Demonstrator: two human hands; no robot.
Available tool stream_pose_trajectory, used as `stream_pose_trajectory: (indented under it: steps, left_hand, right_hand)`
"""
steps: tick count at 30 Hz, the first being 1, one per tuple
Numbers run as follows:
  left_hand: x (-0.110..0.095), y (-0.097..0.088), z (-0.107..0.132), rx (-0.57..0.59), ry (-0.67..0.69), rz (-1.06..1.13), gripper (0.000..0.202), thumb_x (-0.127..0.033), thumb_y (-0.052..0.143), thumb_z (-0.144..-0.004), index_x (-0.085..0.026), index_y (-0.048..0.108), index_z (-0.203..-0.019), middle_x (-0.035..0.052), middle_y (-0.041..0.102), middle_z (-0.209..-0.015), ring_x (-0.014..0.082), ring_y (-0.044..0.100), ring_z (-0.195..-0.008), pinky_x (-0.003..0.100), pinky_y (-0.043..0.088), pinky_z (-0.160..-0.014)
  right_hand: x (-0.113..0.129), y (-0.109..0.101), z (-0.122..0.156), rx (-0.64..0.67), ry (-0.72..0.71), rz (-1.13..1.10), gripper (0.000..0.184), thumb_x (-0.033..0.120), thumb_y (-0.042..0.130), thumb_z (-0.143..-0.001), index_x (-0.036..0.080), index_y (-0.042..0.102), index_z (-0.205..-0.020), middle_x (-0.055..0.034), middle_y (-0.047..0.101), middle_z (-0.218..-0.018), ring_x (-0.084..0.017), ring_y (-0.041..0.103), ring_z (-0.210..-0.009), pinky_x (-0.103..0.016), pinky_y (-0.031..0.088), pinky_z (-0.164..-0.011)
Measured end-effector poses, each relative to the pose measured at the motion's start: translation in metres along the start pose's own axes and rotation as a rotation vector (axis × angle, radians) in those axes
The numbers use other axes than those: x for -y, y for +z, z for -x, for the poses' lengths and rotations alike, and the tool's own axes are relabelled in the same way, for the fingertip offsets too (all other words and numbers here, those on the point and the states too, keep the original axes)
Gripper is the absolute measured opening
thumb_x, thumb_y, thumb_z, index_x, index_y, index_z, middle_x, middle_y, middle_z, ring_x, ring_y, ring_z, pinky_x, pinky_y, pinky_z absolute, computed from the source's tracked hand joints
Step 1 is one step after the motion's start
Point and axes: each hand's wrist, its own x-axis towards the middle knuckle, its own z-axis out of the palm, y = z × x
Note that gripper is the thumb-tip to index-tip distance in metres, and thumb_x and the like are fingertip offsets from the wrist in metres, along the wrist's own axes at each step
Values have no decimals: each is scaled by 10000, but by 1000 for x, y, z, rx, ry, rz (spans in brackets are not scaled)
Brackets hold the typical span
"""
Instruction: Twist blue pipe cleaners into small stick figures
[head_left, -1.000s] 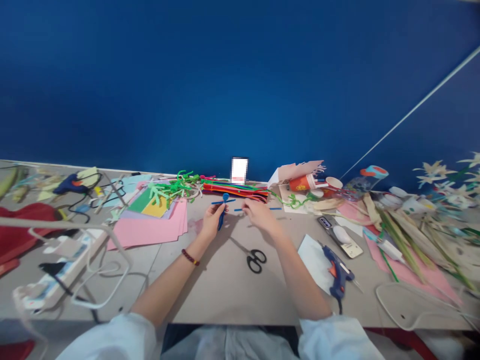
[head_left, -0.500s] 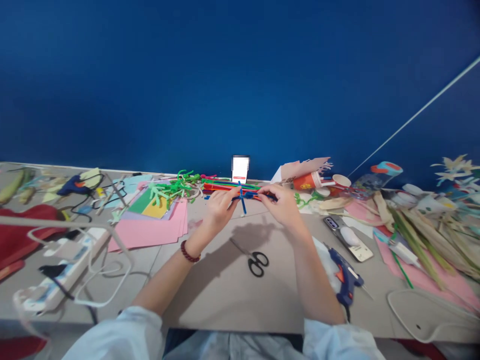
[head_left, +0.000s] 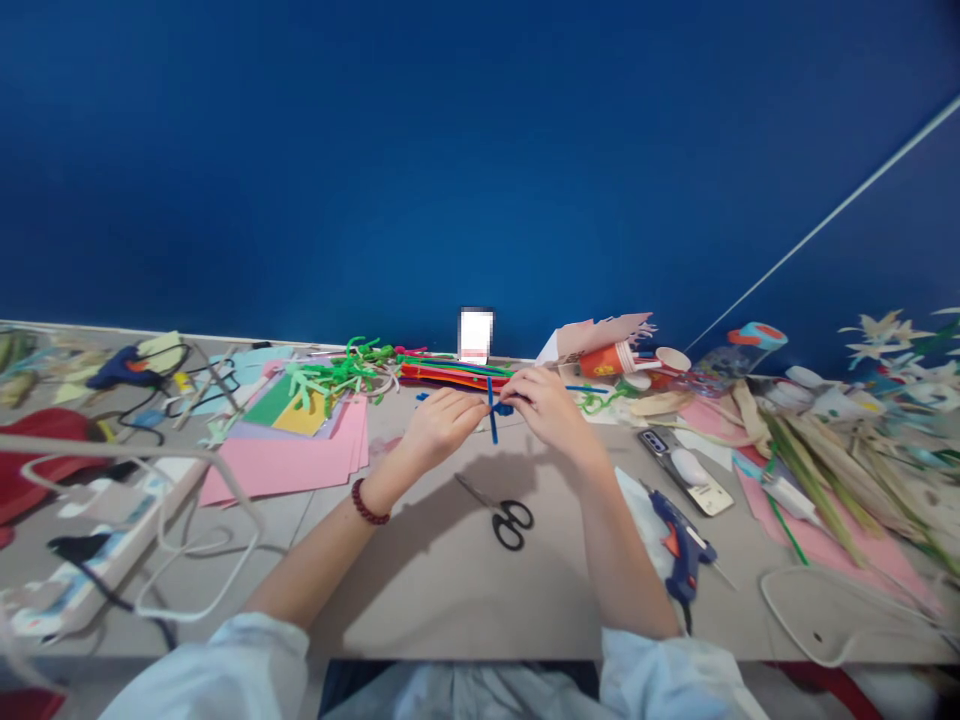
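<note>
Blue pipe cleaners [head_left: 493, 424] are between my two hands, above the far part of the table; one piece stands crosswise to the rest. My left hand [head_left: 442, 428] is closed on them from the left, its fingertips pinched by the crossing. From the right, my right hand [head_left: 546, 405] pinches the blue pieces too, and one blue end sticks out beyond its knuckles. Fingers hide most of the joint. Below the hands, a pair of scissors [head_left: 501, 513] with black handles lies on the table. Behind them lies a bundle of coloured pipe cleaners [head_left: 442, 372].
A lit phone [head_left: 475, 335] stands against the blue wall. At left are pink paper sheets [head_left: 277, 465], green pipe cleaner pieces [head_left: 337, 375] and a power strip [head_left: 112, 555]. To the right lie a blue glue gun [head_left: 681, 545], a second phone [head_left: 686, 472], paper cups [head_left: 609, 360] and dried husks [head_left: 825, 480].
My hands have drawn closer together around the blue pipe cleaners. The left hand has turned so its back faces up more. The view has shifted slightly.
</note>
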Motion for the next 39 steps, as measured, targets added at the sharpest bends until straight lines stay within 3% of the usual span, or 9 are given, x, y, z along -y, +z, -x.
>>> stream_pose_trajectory:
  steps: [9,15,19,25,28,32,39]
  left_hand:
    - [2,10,7,-104,8,124,181,-145,523,-849,-231,634,-963,48,711,-936,159,656,-867,301,481,-777]
    - [2,16,11,-130,-71,222,150,-187,547,-839,-231,666,-919,59,716,-927,165,665,-871,304,514,-795]
    - [-6,14,8,-213,-225,378,126,-204,574,-822,-217,678,-892,54,720,-873,158,669,-797,294,536,-760]
    - [-20,7,-3,-316,-681,809,143,-283,644,-773,-157,669,-835,58,705,-762,153,668,-680,259,551,-647]
    - [-21,3,-10,-347,-830,1027,187,-312,696,-721,-148,639,-788,45,696,-708,149,668,-645,257,557,-636]
    - [-21,-2,-16,-316,-893,1186,254,-319,732,-676,-159,616,-835,35,701,-723,152,672,-646,274,564,-640]
    - [-24,-1,-13,-210,-936,1165,241,-328,742,-659,-149,618,-763,41,697,-710,155,668,-649,269,547,-634]
  right_hand:
    - [-8,-1,0,21,-20,4,196,157,490,-876,218,673,-843,-48,655,-946,-202,518,-950,-348,349,-849]
    - [-7,-2,-2,21,-3,-112,205,154,490,-864,217,681,-826,-42,664,-899,-192,540,-914,-342,385,-856]
    - [-12,0,-2,19,35,-317,195,184,505,-844,228,695,-839,-32,670,-903,-175,575,-894,-308,427,-819]
    - [-15,6,-2,8,57,-583,161,272,579,-809,224,707,-894,-39,668,-893,-170,594,-843,-292,461,-750]
    - [-12,10,-4,-32,38,-623,139,288,619,-793,215,704,-876,-48,654,-886,-170,585,-852,-300,460,-765]
    - [-10,12,-4,-66,53,-650,148,325,618,-800,209,700,-839,-52,621,-869,-166,567,-839,-290,453,-723]
    - [-10,7,-3,-3,51,-571,140,330,657,-764,205,691,-817,-34,539,-855,-140,517,-784,-260,398,-654]
